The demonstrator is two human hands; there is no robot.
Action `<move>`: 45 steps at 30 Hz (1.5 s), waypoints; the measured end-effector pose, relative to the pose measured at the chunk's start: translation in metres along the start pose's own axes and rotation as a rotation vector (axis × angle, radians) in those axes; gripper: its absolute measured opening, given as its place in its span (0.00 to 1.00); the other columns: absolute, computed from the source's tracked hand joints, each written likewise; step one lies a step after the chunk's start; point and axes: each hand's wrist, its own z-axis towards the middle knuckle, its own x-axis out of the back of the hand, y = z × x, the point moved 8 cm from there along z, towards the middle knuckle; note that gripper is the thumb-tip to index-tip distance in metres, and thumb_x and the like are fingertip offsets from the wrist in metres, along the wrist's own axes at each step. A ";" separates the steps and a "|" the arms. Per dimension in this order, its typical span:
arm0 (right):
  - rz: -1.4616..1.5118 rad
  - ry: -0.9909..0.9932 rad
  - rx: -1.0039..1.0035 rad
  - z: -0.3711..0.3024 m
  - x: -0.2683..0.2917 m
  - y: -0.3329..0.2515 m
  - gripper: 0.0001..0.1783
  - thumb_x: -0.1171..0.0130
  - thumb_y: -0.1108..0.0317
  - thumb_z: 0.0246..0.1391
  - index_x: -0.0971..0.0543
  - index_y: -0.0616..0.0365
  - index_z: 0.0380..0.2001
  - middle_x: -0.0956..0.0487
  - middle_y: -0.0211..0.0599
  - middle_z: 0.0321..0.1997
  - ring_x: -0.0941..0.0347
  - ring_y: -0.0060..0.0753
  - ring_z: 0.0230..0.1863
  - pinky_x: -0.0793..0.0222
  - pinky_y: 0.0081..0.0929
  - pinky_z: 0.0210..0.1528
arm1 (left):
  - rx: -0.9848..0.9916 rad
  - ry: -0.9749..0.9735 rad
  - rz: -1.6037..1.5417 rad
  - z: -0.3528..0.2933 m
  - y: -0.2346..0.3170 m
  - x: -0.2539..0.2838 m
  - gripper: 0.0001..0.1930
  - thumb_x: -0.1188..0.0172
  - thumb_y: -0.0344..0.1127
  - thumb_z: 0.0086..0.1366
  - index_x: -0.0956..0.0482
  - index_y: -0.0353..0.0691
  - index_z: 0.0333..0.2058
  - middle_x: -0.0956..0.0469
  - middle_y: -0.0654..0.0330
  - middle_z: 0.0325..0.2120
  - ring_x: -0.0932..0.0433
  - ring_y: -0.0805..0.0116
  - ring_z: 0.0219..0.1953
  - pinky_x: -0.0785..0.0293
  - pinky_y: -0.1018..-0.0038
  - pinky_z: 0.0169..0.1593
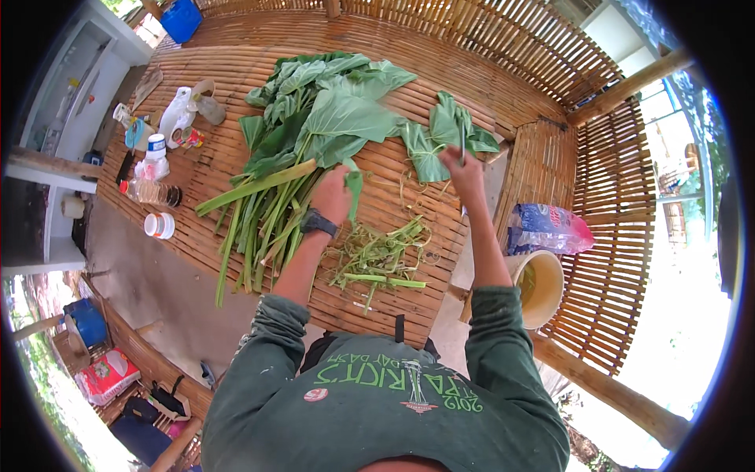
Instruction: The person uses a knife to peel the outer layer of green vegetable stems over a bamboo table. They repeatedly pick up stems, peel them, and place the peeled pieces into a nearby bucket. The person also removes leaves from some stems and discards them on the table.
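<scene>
My left hand (pixel 333 193), with a dark watch on its wrist, is closed on a green leaf (pixel 354 189) that hangs beside its fingers. It is over a pile of long green stalks (pixel 267 212), whose broad leaves (pixel 338 106) spread toward the far side of the bamboo table (pixel 440 267). To the right, my right hand (pixel 464 167) grips a knife (pixel 462 135), its thin blade pointing away from me. Separate large leaves (pixel 425 149) lie beside and under that hand. Nearer me is a heap of green peelings and stalk scraps (pixel 381 256).
At the table's left are a bottle of brown liquid (pixel 149 192), a white-lidded jar (pixel 159 226), white bottles (pixel 177 114) and a small can (pixel 189 138). On the right, a cream bucket (pixel 543 291) stands by a purple-pink bag (pixel 550 228) on the slatted bench.
</scene>
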 end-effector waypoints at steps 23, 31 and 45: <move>-0.287 0.149 0.088 -0.139 -0.042 -0.029 0.16 0.40 0.58 0.71 0.23 0.63 0.44 0.25 0.42 0.25 0.28 0.49 0.27 0.32 0.45 0.32 | 0.078 -0.191 -0.114 -0.061 0.042 -0.063 0.12 0.34 0.41 0.68 0.13 0.42 0.45 0.14 0.52 0.39 0.16 0.48 0.42 0.20 0.56 0.46; -0.128 -0.022 -0.016 -0.166 -0.044 -0.096 0.16 0.50 0.57 0.77 0.24 0.61 0.44 0.23 0.60 0.30 0.25 0.68 0.33 0.33 0.56 0.34 | -0.003 -0.090 -0.049 -0.061 0.058 -0.056 0.08 0.35 0.39 0.68 0.16 0.41 0.38 0.16 0.53 0.36 0.17 0.47 0.41 0.21 0.55 0.43; -0.570 -0.338 0.115 -0.217 -0.118 0.014 0.13 0.52 0.63 0.75 0.24 0.62 0.42 0.20 0.63 0.36 0.22 0.70 0.36 0.29 0.63 0.38 | -0.136 -0.006 -0.131 -0.059 0.074 -0.054 0.04 0.38 0.31 0.69 0.20 0.37 0.36 0.19 0.48 0.31 0.20 0.44 0.39 0.24 0.53 0.43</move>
